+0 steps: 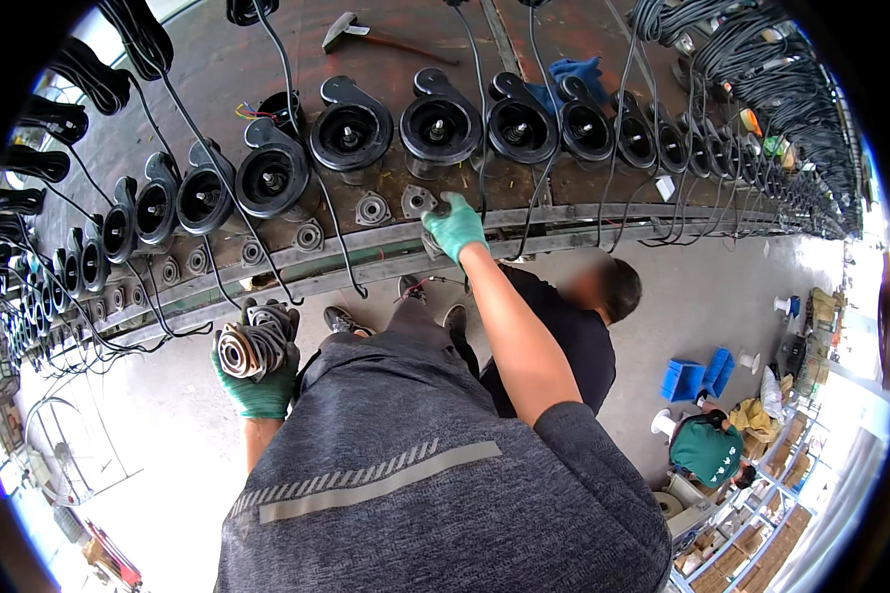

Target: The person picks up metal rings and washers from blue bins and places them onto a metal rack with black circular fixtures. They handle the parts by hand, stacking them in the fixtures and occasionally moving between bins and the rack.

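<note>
My left hand [259, 387], in a green glove, holds a stack of round grey metal flanges [252, 341] at chest height, below the bench edge. My right hand [455, 225], also gloved in green, reaches to the front rail of the long workbench [386, 259] and closes on one grey metal flange [431, 243]. Just behind it lie single flanges [371, 209], each in front of a black round pump housing [439, 127]. A row of such housings runs along the whole bench, each with a black cable.
A hammer [351, 33] and blue cloth [574, 75] lie further back on the bench. Cable bundles [761, 69] hang at right and left. A person in black [574, 326] crouches by my right arm; another in green [707, 450] sits near blue crates [697, 378]. A fan [64, 450] stands left.
</note>
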A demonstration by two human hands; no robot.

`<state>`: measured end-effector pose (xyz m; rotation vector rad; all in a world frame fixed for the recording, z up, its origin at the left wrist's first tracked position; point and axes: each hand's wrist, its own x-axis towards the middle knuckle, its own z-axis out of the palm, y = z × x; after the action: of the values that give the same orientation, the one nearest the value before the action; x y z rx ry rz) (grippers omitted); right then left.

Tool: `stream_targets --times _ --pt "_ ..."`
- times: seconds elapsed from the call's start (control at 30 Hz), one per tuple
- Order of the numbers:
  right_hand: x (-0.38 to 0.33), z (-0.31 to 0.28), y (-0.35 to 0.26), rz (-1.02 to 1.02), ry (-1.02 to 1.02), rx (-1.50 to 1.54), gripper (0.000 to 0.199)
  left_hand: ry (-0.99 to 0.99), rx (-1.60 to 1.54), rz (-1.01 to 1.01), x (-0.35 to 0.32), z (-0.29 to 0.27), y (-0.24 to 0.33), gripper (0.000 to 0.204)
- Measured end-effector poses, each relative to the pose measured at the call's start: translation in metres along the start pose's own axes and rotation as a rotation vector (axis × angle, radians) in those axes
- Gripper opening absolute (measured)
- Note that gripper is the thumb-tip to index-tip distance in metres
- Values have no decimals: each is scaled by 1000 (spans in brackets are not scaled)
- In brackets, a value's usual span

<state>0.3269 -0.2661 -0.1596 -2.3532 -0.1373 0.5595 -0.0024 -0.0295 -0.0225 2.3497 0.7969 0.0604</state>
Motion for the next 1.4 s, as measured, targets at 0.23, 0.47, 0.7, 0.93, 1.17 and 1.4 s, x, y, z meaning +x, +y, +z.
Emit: stream_targets --times 0.23,0.47,0.7,0.93,1.17,1.4 --pt "12 -13 -71 270 -261 -383 76 -156 45 -121 -8 -16 19 62" --pt "31 5 -5 41 -106 -102 39 -114 98 -48 -17 -17 -2 56" --pt "-20 -26 -55 -230 46 -702 35 86 -204 -21 -15 -15 -28 58" --pt "-24 -12 -28 -190 -45 -709 50 -48 -1585 -259 -19 -18 -34 70" --pt "-36 -52 8 360 -241 970 24 63 -139 108 -5 -21 0 46" --pt "-76 -86 12 340 -355 1936 29 26 660 239 1 -25 41 26"
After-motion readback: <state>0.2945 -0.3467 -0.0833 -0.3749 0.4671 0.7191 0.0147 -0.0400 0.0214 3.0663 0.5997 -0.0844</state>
